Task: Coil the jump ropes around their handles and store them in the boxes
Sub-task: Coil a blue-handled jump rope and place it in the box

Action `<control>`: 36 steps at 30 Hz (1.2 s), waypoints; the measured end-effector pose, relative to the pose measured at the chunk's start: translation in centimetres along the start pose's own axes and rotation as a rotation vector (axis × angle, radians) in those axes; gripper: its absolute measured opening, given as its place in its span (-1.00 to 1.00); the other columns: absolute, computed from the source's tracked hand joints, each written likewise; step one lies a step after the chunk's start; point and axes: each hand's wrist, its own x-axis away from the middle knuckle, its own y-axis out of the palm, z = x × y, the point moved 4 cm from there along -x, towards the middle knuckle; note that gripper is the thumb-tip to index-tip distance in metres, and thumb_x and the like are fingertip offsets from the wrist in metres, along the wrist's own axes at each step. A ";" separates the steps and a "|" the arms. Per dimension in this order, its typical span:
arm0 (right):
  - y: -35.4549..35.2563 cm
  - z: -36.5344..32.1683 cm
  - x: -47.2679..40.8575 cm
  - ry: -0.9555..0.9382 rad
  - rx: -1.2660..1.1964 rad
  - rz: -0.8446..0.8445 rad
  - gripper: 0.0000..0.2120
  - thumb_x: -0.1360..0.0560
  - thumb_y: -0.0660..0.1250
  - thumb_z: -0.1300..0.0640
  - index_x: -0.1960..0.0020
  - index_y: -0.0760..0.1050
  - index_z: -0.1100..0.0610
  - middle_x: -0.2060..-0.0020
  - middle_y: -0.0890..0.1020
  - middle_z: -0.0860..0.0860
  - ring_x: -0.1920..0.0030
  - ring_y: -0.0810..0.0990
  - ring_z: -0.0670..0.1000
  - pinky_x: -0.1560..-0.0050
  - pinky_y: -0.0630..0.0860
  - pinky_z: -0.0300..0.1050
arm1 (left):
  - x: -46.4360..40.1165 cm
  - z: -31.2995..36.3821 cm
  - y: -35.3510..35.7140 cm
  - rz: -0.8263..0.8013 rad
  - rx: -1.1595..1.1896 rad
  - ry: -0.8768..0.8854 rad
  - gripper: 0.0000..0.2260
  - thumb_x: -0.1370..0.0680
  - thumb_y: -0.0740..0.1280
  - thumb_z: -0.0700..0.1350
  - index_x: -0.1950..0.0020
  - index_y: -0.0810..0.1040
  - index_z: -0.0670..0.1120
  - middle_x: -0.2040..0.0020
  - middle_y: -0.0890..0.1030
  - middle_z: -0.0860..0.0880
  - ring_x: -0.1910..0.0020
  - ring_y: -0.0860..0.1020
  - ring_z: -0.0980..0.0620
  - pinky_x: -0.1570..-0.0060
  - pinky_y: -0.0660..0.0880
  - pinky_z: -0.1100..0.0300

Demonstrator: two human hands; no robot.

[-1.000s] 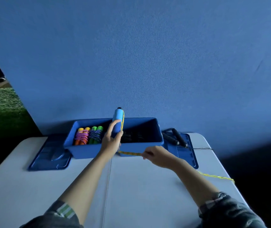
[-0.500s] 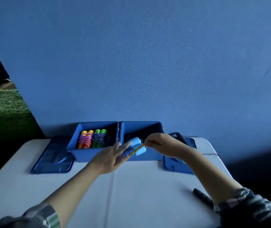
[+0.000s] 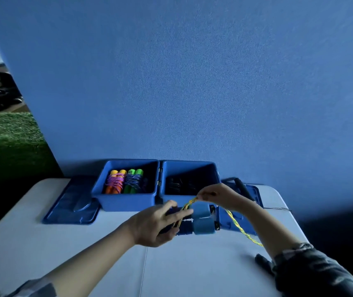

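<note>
My left hand [image 3: 158, 225] grips a pair of light-blue jump rope handles [image 3: 201, 219], held side by side and lying level just in front of the boxes. My right hand [image 3: 220, 195] pinches the yellow rope [image 3: 238, 226] above the handles; the rope runs from the handles up to my fingers, then trails down under my right forearm. Two open blue boxes stand at the table's back. The left box [image 3: 128, 202] holds two coiled ropes, one with orange handles [image 3: 115, 182] and one with green handles [image 3: 133, 181]. The right box [image 3: 189, 168] holds dark ropes.
A blue lid [image 3: 72, 209] lies left of the boxes and another lid [image 3: 254, 194] lies to the right with a black-handled rope [image 3: 243, 188] on it. A black handle [image 3: 262, 262] lies by my right sleeve. A blue wall stands behind the white table [image 3: 42, 232].
The blue handles went from upright in my left hand to lying level. My right hand rose from the table edge to above the handles, bringing the yellow rope over them.
</note>
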 end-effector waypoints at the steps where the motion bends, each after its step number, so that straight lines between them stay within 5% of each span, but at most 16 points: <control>1: 0.2 0.5 0.0 0.018 -0.027 0.011 -0.90 -0.51 0.36 0.10 0.03 0.64 -0.02 0.15 0.67 0.05 0.19 0.51 -0.14 0.10 0.44 -0.23 | 0.0 -0.3 0.1 0.007 0.007 -0.004 -0.54 -0.60 0.23 0.02 -0.48 0.33 -0.07 -0.10 0.45 -0.14 0.22 0.39 0.08 0.16 0.34 0.36; 4: 0.8 1.3 -0.1 0.058 -0.047 0.042 -0.83 -0.52 0.32 0.22 -0.07 0.64 0.14 0.06 0.69 0.03 0.08 0.55 -0.14 0.00 0.46 -0.28 | -0.2 -0.1 -0.1 0.036 0.052 -0.028 -0.49 -0.56 0.28 0.12 -0.46 0.31 -0.05 -0.11 0.42 -0.06 0.22 0.46 0.05 0.23 0.46 0.26; 7: 1.2 1.9 -0.4 0.096 -0.037 0.060 -0.63 -0.43 0.16 0.46 -0.04 0.64 0.20 0.22 0.63 0.07 0.22 0.47 -0.08 0.17 0.41 -0.19 | -0.3 -0.4 -0.2 0.082 0.089 -0.059 -0.52 -0.54 0.28 -0.01 -0.42 0.25 -0.05 -0.11 0.43 -0.05 0.18 0.48 0.00 0.23 0.50 0.11; 10: 1.2 2.5 -0.1 0.134 -0.046 0.083 -0.79 -0.40 0.17 0.42 0.25 0.56 0.28 0.44 0.45 0.06 0.40 0.37 -0.09 0.26 0.32 -0.14 | -0.3 -0.8 -0.6 0.115 0.127 -0.090 -0.55 -0.53 0.21 -0.09 -0.42 0.23 -0.08 -0.15 0.42 -0.07 0.12 0.48 0.00 0.13 0.47 0.18; 12: 1.4 2.7 0.1 0.143 -0.092 0.102 -0.68 -0.46 0.21 0.38 0.39 0.49 0.09 0.49 0.43 -0.01 0.46 0.36 -0.12 0.29 0.34 -0.16 | -0.3 -1.2 -1.1 0.172 0.161 -0.144 -0.56 -0.54 0.16 -0.11 -0.41 0.23 -0.11 -0.19 0.41 -0.08 0.02 0.48 0.02 0.00 0.42 0.28; 17: 3.4 2.2 0.6 0.121 -0.247 0.053 -0.81 -0.58 0.24 0.09 -0.05 0.62 0.07 0.46 0.39 -0.06 0.45 0.30 -0.11 0.44 0.26 -0.32 | -0.9 -3.9 -2.4 0.456 0.150 -0.402 -0.59 -0.54 0.09 -0.03 -0.38 0.28 -0.10 -0.18 0.44 -0.11 -0.10 0.45 0.02 -0.12 0.43 0.06; 23: 6.1 -0.9 1.5 0.097 -0.169 0.018 -0.78 -0.58 0.22 0.05 -0.18 0.56 -0.03 0.43 0.45 -0.05 0.45 0.38 -0.08 0.41 0.35 -0.31 | -1.9 -5.1 -3.0 0.589 0.018 -0.682 -0.47 -0.46 0.09 0.10 -0.34 0.41 -0.14 -0.01 0.46 -0.10 0.05 0.44 -0.02 0.13 0.46 0.07; 29: 8.2 -5.8 3.1 -0.033 0.180 -0.144 -0.79 -0.59 0.14 0.03 0.00 0.47 0.14 0.28 0.61 0.08 0.40 0.54 -0.03 0.26 0.44 -0.19 | -3.0 -5.2 -2.1 0.553 -0.034 -0.814 -0.51 -0.49 0.07 0.08 -0.31 0.44 -0.15 0.08 0.47 -0.16 0.16 0.53 -0.23 0.29 0.54 -0.03; 33: 6.7 -7.5 2.9 -0.220 0.331 -0.035 -0.83 -0.55 0.20 0.06 0.14 0.45 0.13 0.29 0.53 0.05 0.24 0.44 0.09 0.18 0.46 -0.06 | -2.5 -6.7 -0.8 0.347 -0.126 -0.808 -0.55 -0.55 0.04 -0.01 -0.29 0.46 -0.22 0.04 0.55 -0.26 0.16 0.56 -0.29 0.30 0.55 -0.03; 36: 4.6 -7.2 2.0 -0.264 0.342 0.066 -0.80 -0.53 0.17 0.07 0.22 0.45 0.11 0.33 0.51 0.05 0.27 0.44 0.11 0.18 0.50 0.06 | -1.3 -6.6 0.4 0.175 -0.157 -0.736 -0.52 -0.56 -0.02 0.07 -0.40 0.35 -0.10 -0.09 0.52 -0.18 0.11 0.58 -0.24 0.26 0.55 0.02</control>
